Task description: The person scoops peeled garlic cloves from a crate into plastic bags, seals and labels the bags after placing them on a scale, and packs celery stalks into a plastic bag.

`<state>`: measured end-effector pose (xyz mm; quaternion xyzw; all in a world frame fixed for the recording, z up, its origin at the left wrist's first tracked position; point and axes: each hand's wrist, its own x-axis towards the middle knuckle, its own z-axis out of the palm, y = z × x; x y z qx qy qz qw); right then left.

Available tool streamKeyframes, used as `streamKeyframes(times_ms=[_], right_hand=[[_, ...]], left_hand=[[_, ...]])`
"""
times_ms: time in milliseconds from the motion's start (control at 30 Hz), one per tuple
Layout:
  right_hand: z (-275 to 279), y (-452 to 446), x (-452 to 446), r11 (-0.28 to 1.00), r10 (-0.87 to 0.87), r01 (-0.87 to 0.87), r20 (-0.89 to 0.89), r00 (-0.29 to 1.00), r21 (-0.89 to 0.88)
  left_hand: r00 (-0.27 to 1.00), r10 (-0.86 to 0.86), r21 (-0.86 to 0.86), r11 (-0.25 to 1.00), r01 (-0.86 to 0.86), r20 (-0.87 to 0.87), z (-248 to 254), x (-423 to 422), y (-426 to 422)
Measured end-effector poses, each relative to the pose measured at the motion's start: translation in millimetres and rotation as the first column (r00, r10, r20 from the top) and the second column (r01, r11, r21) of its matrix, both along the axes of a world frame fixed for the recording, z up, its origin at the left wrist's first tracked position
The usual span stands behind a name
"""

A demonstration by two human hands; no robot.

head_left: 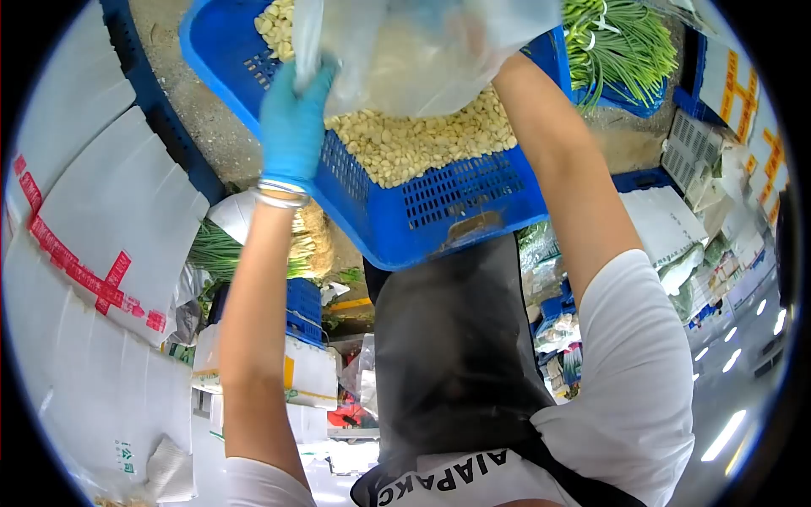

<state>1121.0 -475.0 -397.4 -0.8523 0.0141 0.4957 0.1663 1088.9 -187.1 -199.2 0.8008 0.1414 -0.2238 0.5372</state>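
Observation:
My left hand (296, 127), in a blue glove, pinches the edge of a translucent plastic bag (397, 63). The bag hangs over a blue plastic basket (380, 232) with slotted walls. Peeled garlic cloves (422, 139) lie heaped inside the basket, and more show in its far left corner. My right hand (477, 38) reaches in at the bag's right side. Cloudy plastic covers its fingers, so their grip cannot be made out. Something pale shows through the bag, too blurred to name.
Bundled green stalks (625, 51) sit at the upper right beside the basket. White foam boxes (110, 220) with red tape line the left side. Another bundle of greens with pale roots (312, 241) lies left of the basket. A dark apron (456, 338) covers my front.

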Motion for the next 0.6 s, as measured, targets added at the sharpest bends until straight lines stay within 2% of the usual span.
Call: streamKeyframes(times_ms=[33, 167, 267, 333, 367, 433, 500, 567, 600], right_hand=[[-7.1, -1.6, 3.4, 0.999, -0.016, 0.020, -0.097, 0.995, 0.036], [-24.9, -10.0, -28.7, 0.985, -0.058, 0.112, -0.355, 0.933, 0.132], [-25.0, -13.0, -93.5, 0.962, -0.111, 0.208, -0.438, 0.892, 0.178], [-14.5, -8.1, -140.4, 0.938, -0.136, 0.252, -0.417, 0.899, 0.237], [-4.2, -6.0, -159.2, 0.920, -0.149, 0.269, -0.383, 0.912, 0.283], [32.2, -3.1, -183.2, 0.871, -0.181, 0.305, -0.325, 0.928, 0.386], [133.6, 9.7, -143.7, 0.845, -0.208, 0.395, -0.459, 0.864, 0.361], [161.7, 16.7, -144.0, 0.626, -0.453, 0.582, -0.365, 0.813, 0.520], [158.9, 19.0, -141.4, 0.525, -0.561, 0.642, -0.339, 0.755, 0.559]], left_hand=[[0.999, 0.019, 0.042, 0.999, -0.018, -0.041, -17.0, -13.7, 7.0], [0.952, 0.306, -0.130, 0.943, -0.306, -0.021, -32.2, -40.5, -0.2], [0.895, 0.446, -0.161, 0.881, -0.445, -0.032, -36.4, -43.8, -9.3], [0.894, 0.448, -0.160, 0.882, -0.443, -0.004, -50.2, -52.0, -8.4], [0.893, 0.451, -0.169, 0.880, -0.443, 0.007, -57.7, -56.6, -12.1], [0.921, 0.389, -0.080, 0.919, -0.387, 0.022, -68.3, -65.4, -13.9], [0.939, 0.337, 0.007, 0.941, -0.338, 0.067, -66.3, -77.1, -14.3], [0.953, 0.302, 0.032, 0.953, -0.303, 0.018, -58.0, -88.9, -11.5], [0.955, 0.296, 0.034, 0.955, -0.296, -0.018, -47.4, -93.3, -12.1]])
